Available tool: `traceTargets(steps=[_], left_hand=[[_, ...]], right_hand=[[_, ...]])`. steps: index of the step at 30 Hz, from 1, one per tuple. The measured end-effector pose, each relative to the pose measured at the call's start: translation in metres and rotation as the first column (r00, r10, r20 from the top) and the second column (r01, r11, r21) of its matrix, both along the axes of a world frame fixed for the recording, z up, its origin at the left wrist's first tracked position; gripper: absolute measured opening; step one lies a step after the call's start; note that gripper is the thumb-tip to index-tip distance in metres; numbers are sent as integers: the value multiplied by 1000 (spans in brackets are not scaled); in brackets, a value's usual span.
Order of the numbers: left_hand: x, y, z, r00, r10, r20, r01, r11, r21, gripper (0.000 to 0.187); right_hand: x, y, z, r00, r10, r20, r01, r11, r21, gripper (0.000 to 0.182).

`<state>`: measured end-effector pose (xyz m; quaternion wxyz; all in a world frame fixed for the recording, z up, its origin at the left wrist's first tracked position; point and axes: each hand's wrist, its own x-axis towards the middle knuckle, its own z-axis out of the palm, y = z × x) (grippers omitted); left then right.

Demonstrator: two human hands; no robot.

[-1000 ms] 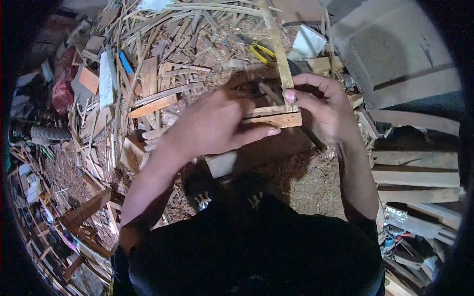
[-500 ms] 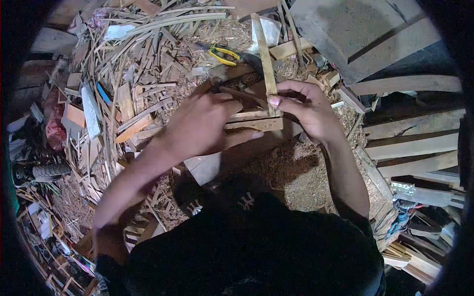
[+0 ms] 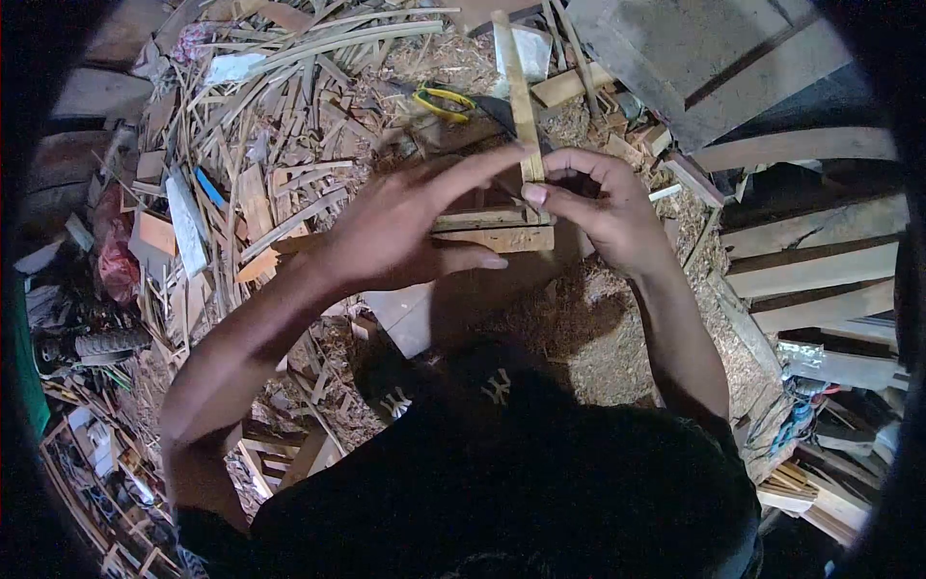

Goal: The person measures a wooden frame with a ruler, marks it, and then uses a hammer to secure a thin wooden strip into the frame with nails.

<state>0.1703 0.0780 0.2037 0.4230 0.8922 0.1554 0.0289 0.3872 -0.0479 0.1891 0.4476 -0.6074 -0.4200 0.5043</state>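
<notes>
A thin wooden strip stands out lengthwise from the corner of a small wooden frame. My right hand pinches the strip's lower end between thumb and fingers. Across the frame's left part lies my left hand, its thumb and fingers spread apart; the index finger reaches to the strip and the thumb lies along the frame's near side. What the left hand's other fingers touch is hidden.
Yellow-handled pliers lie beyond the frame. Wood offcuts are heaped at the left, with a red bag farther out. Long boards lie at the right, and a large panel is at the upper right.
My left hand has opened, its index finger stretching out to the strip. My right hand keeps its pinch, while the whole view has shifted slightly.
</notes>
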Motion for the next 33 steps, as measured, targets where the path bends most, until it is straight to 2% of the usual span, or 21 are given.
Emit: traceTargets(steps=[1, 4, 5, 7, 8, 10, 15, 17, 21, 23, 24, 26, 33], left_hand=[[1, -2, -4, 999, -30, -21, 32, 995, 95, 88], [1, -7, -1, 993, -81, -84, 92, 986, 139, 85], [0, -7, -3, 994, -109, -20, 111, 976, 187, 85], [0, -6, -6, 991, -131, 8, 128, 978, 163, 87], [1, -6, -6, 987, -155, 31, 150, 978, 142, 88], [4, -4, -8, 985, -153, 78, 141, 979, 147, 85], [8, -4, -18, 974, -160, 159, 127, 972, 199, 85], [10, -3, -18, 944, -182, 275, 132, 973, 189, 88], [11, -2, -13, 952, -169, 254, 111, 968, 227, 88], [12, -2, -6, 985, -157, -75, 167, 975, 149, 89], [11, -2, -9, 984, -159, -75, 169, 974, 150, 89], [10, -3, -16, 987, -141, 82, 116, 961, 251, 91], [11, -5, -18, 988, -148, 48, 130, 953, 275, 91]], right_hand=[[-2, 1, 2, 1000, -4, 22, 4, 1000, 2, 17], [-4, -1, 8, 1000, -1, 3, 1, 999, -46, 18], [-4, -1, 8, 1000, 1, 9, -1, 999, -49, 18], [-4, -1, 7, 992, 13, 123, -19, 999, 46, 18], [-5, -1, 7, 992, 15, 127, -21, 999, 42, 18], [-5, -1, 7, 1000, -26, 15, 26, 999, -24, 20], [-5, -4, 1, 998, -55, -40, 56, 998, 23, 22], [-3, -4, 2, 997, -47, -55, 48, 999, 24, 22], [-2, -4, 2, 998, -54, -32, 53, 998, -23, 23], [-1, -4, 3, 998, -53, -27, 51, 998, -45, 23], [-1, -3, 5, 999, -36, -41, 34, 998, -46, 23], [-1, -3, 6, 998, -22, -56, 19, 999, -47, 23], [1, -7, 0, 996, -47, -74, 46, 999, -21, 24]])
